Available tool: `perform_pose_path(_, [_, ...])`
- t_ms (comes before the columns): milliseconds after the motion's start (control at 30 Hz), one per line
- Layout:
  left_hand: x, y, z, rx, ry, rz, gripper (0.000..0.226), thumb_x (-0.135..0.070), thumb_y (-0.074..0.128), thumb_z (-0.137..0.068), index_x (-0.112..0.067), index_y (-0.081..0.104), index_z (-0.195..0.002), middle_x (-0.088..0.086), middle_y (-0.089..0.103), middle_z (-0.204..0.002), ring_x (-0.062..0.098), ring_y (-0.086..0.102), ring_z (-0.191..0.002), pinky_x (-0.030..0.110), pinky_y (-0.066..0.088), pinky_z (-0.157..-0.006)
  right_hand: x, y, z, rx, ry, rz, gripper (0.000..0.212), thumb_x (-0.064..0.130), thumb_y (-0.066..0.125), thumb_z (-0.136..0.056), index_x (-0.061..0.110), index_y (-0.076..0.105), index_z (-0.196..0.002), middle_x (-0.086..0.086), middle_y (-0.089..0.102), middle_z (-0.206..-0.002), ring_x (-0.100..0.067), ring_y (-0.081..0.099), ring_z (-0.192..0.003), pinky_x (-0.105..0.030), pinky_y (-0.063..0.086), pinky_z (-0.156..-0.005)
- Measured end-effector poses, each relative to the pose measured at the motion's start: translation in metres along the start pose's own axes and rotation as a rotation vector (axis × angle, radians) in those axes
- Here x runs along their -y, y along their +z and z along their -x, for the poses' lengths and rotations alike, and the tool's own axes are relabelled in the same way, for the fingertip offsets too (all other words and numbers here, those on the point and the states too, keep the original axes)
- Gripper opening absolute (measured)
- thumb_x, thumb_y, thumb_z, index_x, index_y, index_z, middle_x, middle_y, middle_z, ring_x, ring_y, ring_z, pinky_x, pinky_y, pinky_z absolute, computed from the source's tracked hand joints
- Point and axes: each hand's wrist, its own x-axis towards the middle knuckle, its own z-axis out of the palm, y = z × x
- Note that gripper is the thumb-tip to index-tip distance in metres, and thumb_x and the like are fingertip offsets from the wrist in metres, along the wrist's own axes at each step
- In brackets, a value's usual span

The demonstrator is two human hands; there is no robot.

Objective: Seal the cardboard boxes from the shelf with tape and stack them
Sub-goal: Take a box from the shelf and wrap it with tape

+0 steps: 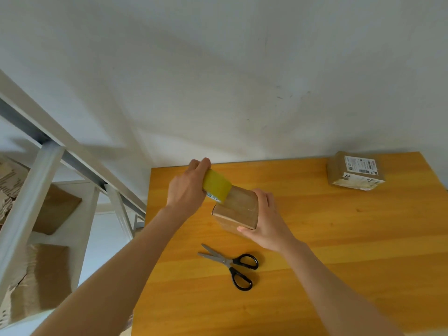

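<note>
Orange-yellow wooden table (339, 275), far edge against a white wall (242, 81). On it: small cardboard box (238, 212) near the middle; black-handled scissors (232, 264) just in front of that box, blades parted, pointing left; labelled box (355, 170) at the far right corner, well apart. Left of the table, white metal shelf (31, 190); brown cardboard boxes (41, 275) on two of its levels, edges blurred.

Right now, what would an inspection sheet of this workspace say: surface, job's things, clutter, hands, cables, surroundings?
Surface: orange wooden table.
Job's things: small box on table, tape roll at its top; labelled box at far right corner; scissors nearer, blades apart.
Clutter: nothing seen.
Hands: left hand grips tape roll; right hand holds small box.
Cables: nothing seen.
Surroundings: white shelf at left with more boxes; pale wall behind.
</note>
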Motion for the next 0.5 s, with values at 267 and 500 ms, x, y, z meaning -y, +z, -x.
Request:
perform_pose_path(267, [0.019,0.011,0.003,0.108,-0.084,-0.325,0.05,-0.014,0.065,-0.087,-0.018,0.036,-0.128,0.009,0.046,-0.125,0.023,0.056,-0.065,0.027,0.04,-0.047,-0.006,-0.003,-0.001,0.003,-0.016,-0.031,0.097,0.038,0.083,-0.072,0.024,0.019,-0.144,0.003,0.025,-0.136,-0.017,0.037,-0.124,-0.037,0.043,-0.104])
perform_pose_path(500, [0.023,0.026,0.0,0.188,-0.083,-0.432,0.057,-0.001,0.064,-0.081,-0.017,0.032,-0.126,0.013,0.041,-0.121,0.022,0.042,-0.063,0.029,0.035,-0.045,-0.023,0.0,0.012,-0.028,-0.013,-0.036,0.098,0.039,0.082,-0.074,0.022,0.017,-0.145,0.006,0.023,-0.136,-0.004,0.035,-0.115,-0.024,0.044,-0.097])
